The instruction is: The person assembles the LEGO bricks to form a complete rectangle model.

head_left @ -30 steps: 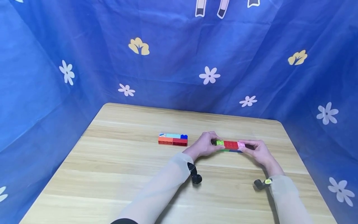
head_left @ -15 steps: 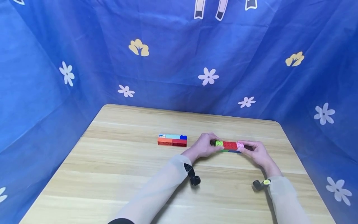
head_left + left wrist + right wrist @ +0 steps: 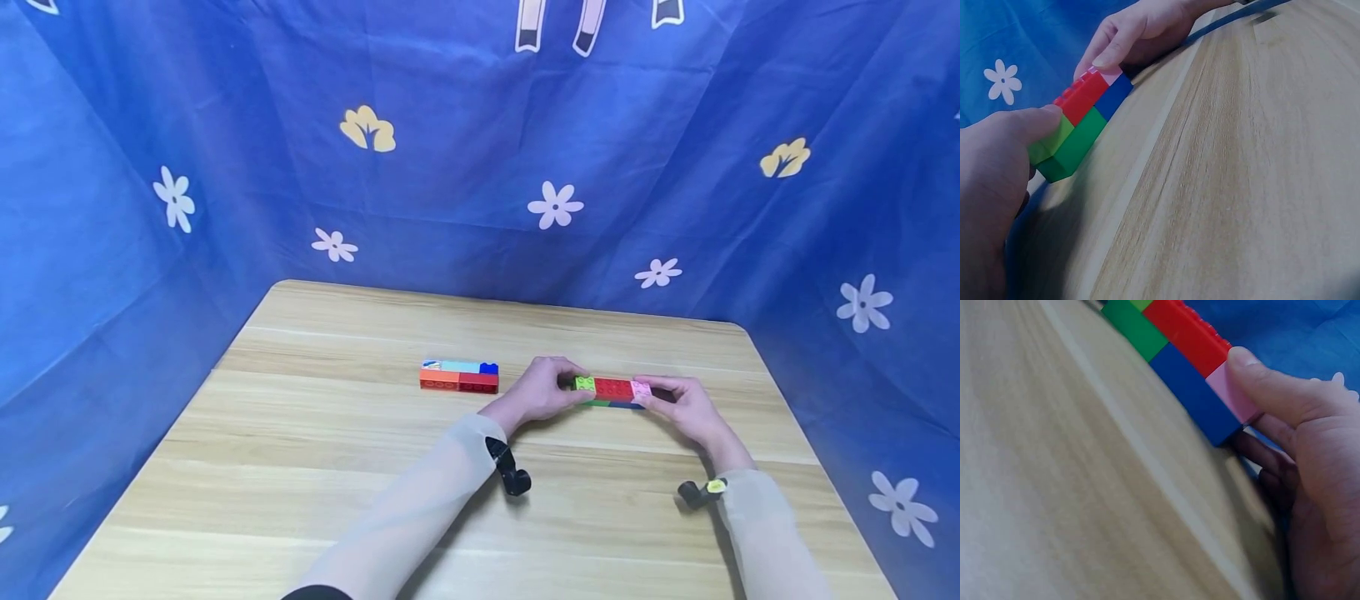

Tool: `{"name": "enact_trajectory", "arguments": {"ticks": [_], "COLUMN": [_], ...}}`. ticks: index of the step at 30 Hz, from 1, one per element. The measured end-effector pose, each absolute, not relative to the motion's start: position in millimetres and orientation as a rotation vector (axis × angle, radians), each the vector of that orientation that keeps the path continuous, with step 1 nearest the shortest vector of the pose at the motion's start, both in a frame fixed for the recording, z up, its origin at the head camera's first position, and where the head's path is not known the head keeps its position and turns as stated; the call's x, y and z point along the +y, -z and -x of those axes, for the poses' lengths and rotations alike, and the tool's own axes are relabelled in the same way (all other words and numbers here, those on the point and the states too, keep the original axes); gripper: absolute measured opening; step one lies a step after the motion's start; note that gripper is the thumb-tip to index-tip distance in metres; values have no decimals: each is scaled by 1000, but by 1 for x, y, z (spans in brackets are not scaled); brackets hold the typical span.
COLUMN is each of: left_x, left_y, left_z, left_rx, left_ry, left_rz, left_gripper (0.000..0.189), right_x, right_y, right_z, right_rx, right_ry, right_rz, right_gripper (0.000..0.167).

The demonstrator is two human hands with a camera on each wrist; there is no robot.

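Both hands hold one two-layer block of building bricks by its ends, at the right of the table. Its top row has a lime brick (image 3: 584,384), a long red brick (image 3: 613,389) and a pink brick (image 3: 1232,395). Below them lie a green brick (image 3: 1073,150) and a blue brick (image 3: 1194,394). My left hand (image 3: 542,388) grips the lime end, thumb on the near side. With thumb and fingers, my right hand (image 3: 688,408) pinches the pink end. The far-side fingers are partly hidden behind the bricks.
Left of the hands, a second brick block lies on its side, with an orange brick (image 3: 439,380), a dark red brick (image 3: 478,382), a light blue brick (image 3: 460,367) and a blue brick (image 3: 489,368). Blue patterned cloth (image 3: 450,167) surrounds the wooden table (image 3: 300,467).
The whole head view has shifted slightly, so everything sits a little further left. Both hands keep their grip on the brick block, with no clear movement against the table.
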State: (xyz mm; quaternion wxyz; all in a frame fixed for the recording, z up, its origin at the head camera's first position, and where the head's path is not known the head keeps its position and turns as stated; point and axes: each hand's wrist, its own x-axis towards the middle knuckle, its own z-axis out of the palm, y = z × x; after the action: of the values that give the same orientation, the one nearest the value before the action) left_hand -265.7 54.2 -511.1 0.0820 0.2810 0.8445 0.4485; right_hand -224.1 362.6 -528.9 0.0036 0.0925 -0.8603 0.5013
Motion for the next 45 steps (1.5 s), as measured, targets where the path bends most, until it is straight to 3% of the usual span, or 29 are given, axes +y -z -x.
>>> {"name": "enact_trajectory", "arguments": {"ticks": [13, 29, 45], "left_x": [50, 47, 51], "left_y": [506, 511, 512], "left_z": [271, 275, 278], "left_rx": [2508, 2514, 2563], "left_ry": [-1358, -1329, -1270], "left_rz": [-835, -968, -1026], "left_gripper": [43, 60, 57], "right_x": [360, 362, 363], "right_y": [508, 509, 515], "right_z": [233, 241, 240], "right_rx": [-2785, -2888, -2803], "right_ry": [-1555, -1476, -1441], "right_rz": [-348, -247, -260], "right_gripper": [38, 48, 47]}}
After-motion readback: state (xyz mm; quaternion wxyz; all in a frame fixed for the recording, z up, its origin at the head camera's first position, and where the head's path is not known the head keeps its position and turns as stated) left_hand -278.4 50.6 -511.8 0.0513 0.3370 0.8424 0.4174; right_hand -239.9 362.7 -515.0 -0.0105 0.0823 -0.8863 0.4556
